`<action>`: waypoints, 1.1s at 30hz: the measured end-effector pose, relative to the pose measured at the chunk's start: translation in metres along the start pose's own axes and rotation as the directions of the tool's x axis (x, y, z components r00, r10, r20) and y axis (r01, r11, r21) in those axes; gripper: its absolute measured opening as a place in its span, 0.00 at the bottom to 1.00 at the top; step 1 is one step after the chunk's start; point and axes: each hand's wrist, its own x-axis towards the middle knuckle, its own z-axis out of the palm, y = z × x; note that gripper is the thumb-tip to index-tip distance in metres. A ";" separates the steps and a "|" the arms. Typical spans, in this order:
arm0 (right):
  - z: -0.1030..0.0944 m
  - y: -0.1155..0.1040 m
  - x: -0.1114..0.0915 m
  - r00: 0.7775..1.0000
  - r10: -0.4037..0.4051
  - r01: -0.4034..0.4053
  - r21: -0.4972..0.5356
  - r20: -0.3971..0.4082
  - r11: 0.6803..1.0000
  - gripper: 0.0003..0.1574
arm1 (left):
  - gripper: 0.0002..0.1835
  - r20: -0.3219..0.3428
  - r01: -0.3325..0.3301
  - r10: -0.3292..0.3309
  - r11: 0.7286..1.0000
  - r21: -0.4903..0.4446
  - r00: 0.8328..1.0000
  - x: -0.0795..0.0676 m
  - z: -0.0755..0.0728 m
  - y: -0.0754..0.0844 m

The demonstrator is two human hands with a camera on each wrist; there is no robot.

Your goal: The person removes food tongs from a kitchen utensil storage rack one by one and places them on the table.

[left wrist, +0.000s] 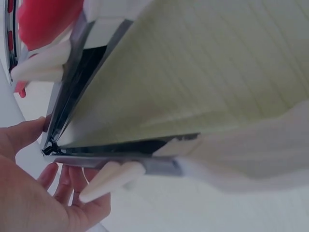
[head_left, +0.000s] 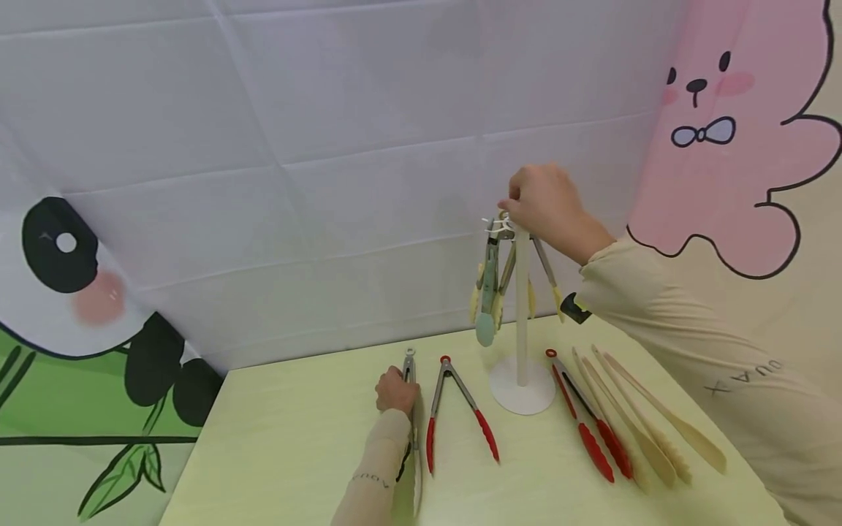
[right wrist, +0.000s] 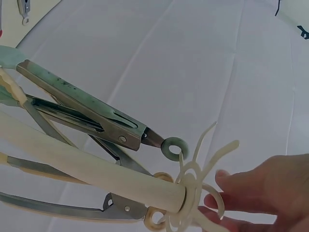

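My left hand (head_left: 397,391) holds a pair of metal tongs (head_left: 416,478) with pale tips at the table's left middle. In the left wrist view its thumb and fingers lie about the hinge end of those spread tongs (left wrist: 120,147). Up at the top of a white stand (head_left: 522,321), my right hand (head_left: 549,208) has its fingers at the hooks. The right wrist view shows thumb and fingers around a curved white hook (right wrist: 216,198). From the other hooks hang tongs with green ends (right wrist: 82,92) and tongs with yellow tips (head_left: 558,298).
Red-tipped tongs (head_left: 487,431) lie spread beside the left hand's tongs. Right of the stand's round base (head_left: 506,391) lie another red pair (head_left: 595,453) and several wooden utensils (head_left: 697,438). A pale cloth (head_left: 368,183) hangs behind the table. A small black object (head_left: 575,308) is at the back edge.
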 end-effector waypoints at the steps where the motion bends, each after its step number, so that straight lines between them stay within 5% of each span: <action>1: 0.002 -0.001 0.001 1.000 0.002 -0.002 0.008 -0.008 1.000 0.22 | 0.14 0.006 -0.002 0.002 1.000 0.003 1.000 0.002 -0.001 0.001; 9: 0.011 -0.007 0.010 0.999 0.034 -0.034 -0.008 -0.039 0.999 0.26 | 0.16 -0.011 -0.028 0.028 0.999 -0.030 1.000 0.019 -0.014 0.006; 17: 0.015 -0.010 0.016 0.998 0.033 -0.034 -0.015 -0.061 0.999 0.24 | 0.16 -0.030 -0.090 0.086 0.981 -0.174 0.996 0.035 -0.022 0.009; 26: 0.019 -0.011 0.022 0.996 0.043 -0.043 0.000 -0.082 0.999 0.22 | 0.18 0.025 -0.126 0.149 0.906 -0.404 0.988 0.049 -0.033 0.018; 33: 0.021 -0.015 0.024 0.994 0.074 -0.072 0.031 -0.075 0.997 0.15 | 0.19 0.039 -0.162 0.205 0.864 -0.476 0.978 0.063 -0.037 0.022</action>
